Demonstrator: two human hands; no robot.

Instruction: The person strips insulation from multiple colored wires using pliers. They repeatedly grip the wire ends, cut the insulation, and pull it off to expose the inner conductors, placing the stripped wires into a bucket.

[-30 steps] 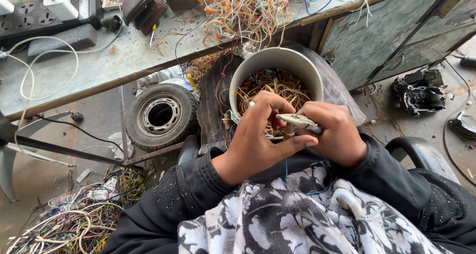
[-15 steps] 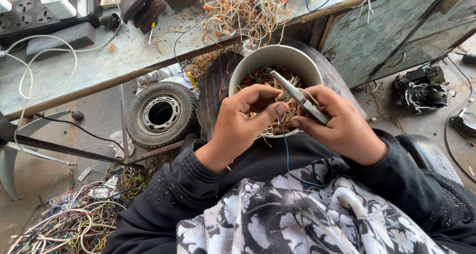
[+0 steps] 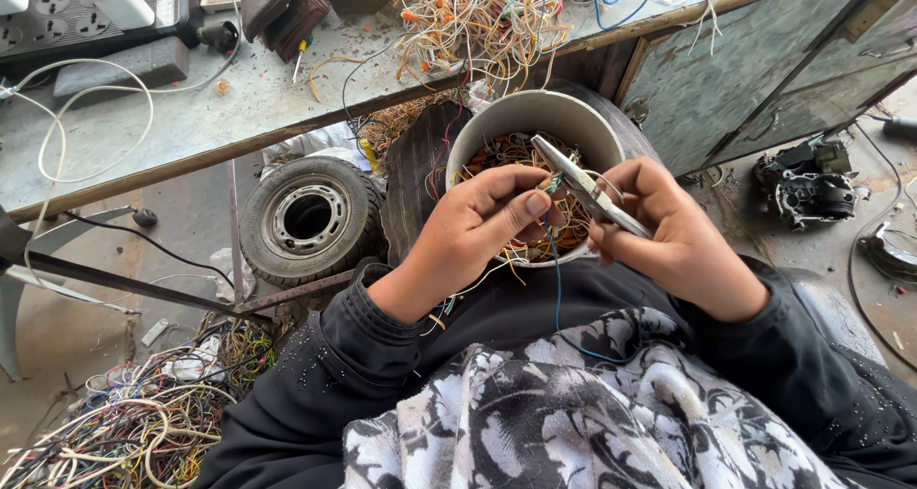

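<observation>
My left hand pinches the end of a thin blue wire between thumb and fingers, over a grey metal bowl filled with wire scraps. My right hand grips a pair of metal pliers, whose tip points up and left and touches the wire end held by the left fingers. The blue wire hangs down from the hands onto my lap, over a black-and-white patterned cloth. Both hands sit close together above the near rim of the bowl.
A small tyre lies left of the bowl under a grey workbench. On the bench are a tangle of coloured wires and a black power strip. A wire heap lies on the floor at lower left. A black engine part sits to the right.
The pliers have swung from lying across the fingers to pointing up-left over the bowl. My hands have moved slightly apart, and the blue wire now hangs stretched between them and my lap.
</observation>
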